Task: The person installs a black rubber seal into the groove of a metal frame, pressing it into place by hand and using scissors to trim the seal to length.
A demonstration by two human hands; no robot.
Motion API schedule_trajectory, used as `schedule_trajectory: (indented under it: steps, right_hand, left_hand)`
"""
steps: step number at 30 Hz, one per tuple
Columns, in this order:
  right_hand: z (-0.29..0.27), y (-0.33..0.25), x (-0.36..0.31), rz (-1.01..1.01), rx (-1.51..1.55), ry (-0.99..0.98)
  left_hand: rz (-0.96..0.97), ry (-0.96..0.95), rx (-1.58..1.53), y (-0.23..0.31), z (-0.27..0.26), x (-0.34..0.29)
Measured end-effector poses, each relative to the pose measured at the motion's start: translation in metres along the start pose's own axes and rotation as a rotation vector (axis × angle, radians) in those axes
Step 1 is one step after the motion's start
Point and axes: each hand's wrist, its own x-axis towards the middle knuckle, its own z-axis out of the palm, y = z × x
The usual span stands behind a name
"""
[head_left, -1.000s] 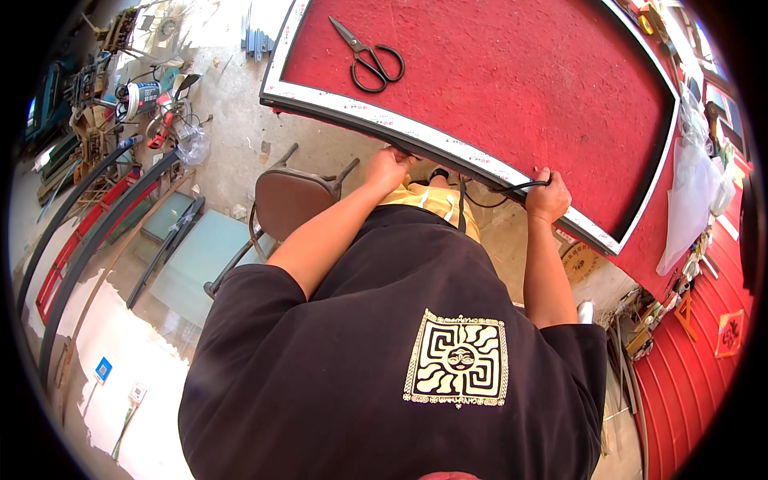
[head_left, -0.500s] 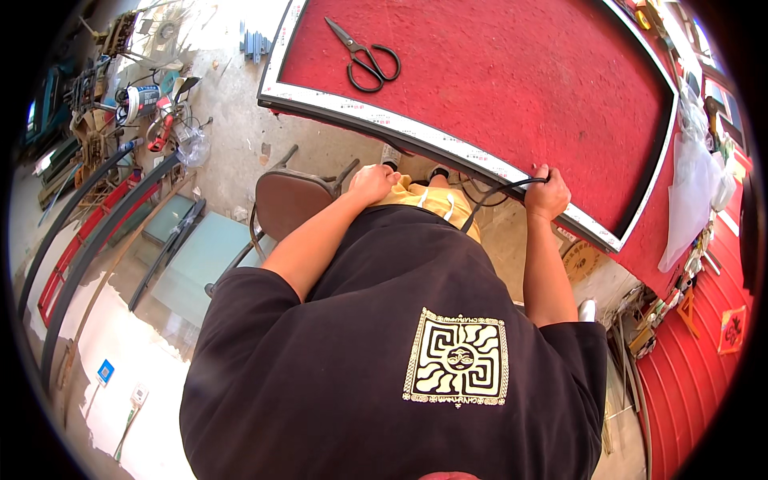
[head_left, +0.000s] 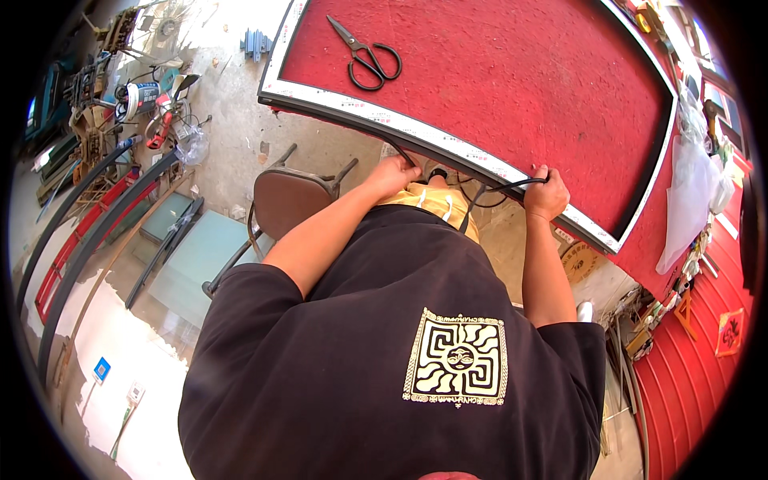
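A window-like frame point(head_left: 384, 118) with dark edges and white printed film lies on a red-topped table point(head_left: 496, 72). My right hand point(head_left: 548, 194) is closed at the frame's near edge, pinching a black rubber strip point(head_left: 512, 186). From there the strip curves left and loops down by my lap. My left hand point(head_left: 392, 176) is closed too, just below the frame's near edge, and a dark length of strip runs into its fingers. Black-handled scissors point(head_left: 368, 60) lie on the red surface inside the frame, toward the left.
A brown-seated chair point(head_left: 292, 200) stands to my left, near glass panes point(head_left: 196, 256) and long dark bars point(head_left: 104, 232). Tools and a clear plastic bag point(head_left: 192, 148) crowd the far left. Clear plastic sheeting point(head_left: 688, 192) hangs at the table's right end.
My left hand has moved slightly right and up from my lap toward the frame's edge, and a strip now shows at its fingers. My right hand has hardly moved.
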Motion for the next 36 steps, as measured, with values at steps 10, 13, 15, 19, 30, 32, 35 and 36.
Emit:
schedule_trajectory:
  steps: [10, 13, 15, 19, 30, 32, 35, 36]
  right_hand:
    - [0.001, 0.003, -0.001, 0.019, 0.024, -0.007]
    - [0.004, 0.008, -0.003, 0.025, 0.028, -0.006]
    - [0.003, 0.009, -0.002, 0.019, 0.012, -0.039]
    - [0.002, 0.007, -0.001, 0.017, 0.011, -0.043]
    - [0.001, 0.004, -0.002, 0.018, 0.013, -0.012]
    - [0.001, 0.004, -0.002, 0.020, 0.017, -0.014]
    - [0.001, 0.005, -0.002, 0.023, 0.022, -0.017]
    - [0.002, 0.005, -0.002, 0.023, 0.023, -0.017]
  left_hand:
    - [0.051, 0.024, 0.560, 0.043, -0.006, -0.036]
    - [0.086, 0.116, 0.552, 0.050, -0.007, -0.031]
    - [0.169, 0.313, 0.390, 0.037, -0.006, -0.023]
    - [0.094, 0.307, 0.279, 0.025, -0.005, -0.017]
    - [-0.096, 0.332, -0.491, 0.058, 0.023, -0.024]
    - [-0.126, 0.296, -0.509, 0.057, 0.019, -0.020]
    - [-0.183, 0.250, -0.574, 0.056, 0.020, -0.019]
    - [-0.210, 0.241, -0.622, 0.056, 0.021, -0.019]
